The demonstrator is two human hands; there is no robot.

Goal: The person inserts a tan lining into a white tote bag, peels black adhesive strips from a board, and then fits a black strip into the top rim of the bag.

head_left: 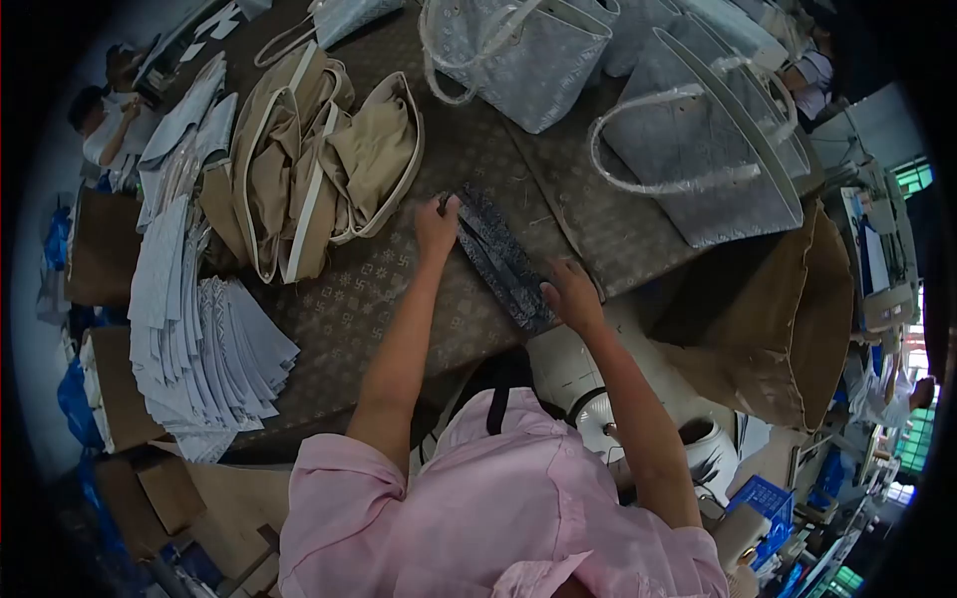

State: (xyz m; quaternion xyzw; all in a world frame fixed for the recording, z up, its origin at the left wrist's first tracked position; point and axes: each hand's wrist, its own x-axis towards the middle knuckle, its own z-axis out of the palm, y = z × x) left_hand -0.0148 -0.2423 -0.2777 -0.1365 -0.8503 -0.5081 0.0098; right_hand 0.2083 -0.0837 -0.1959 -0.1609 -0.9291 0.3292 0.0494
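A long dark patterned fabric piece [498, 261] with a plain black strip along its middle lies slantwise on the brown table. At its upper left end, my left hand [437, 227] is closed with thumb and fingers pinched at the edge. My right hand [572, 295] has curled fingers at the lower right edge of the same piece, the thumb against it. Just left of my left hand are tan open bag linings [369, 154] with pale edging.
Fanned light-grey panels [214, 349] are stacked at the table's left. Silver-grey handbags [688, 149] with plastic-wrapped handles stand at the back and right. A white sewing machine [598, 389] sits below my right arm. A brown sheet [778, 329] hangs on the right. Other people work farther off.
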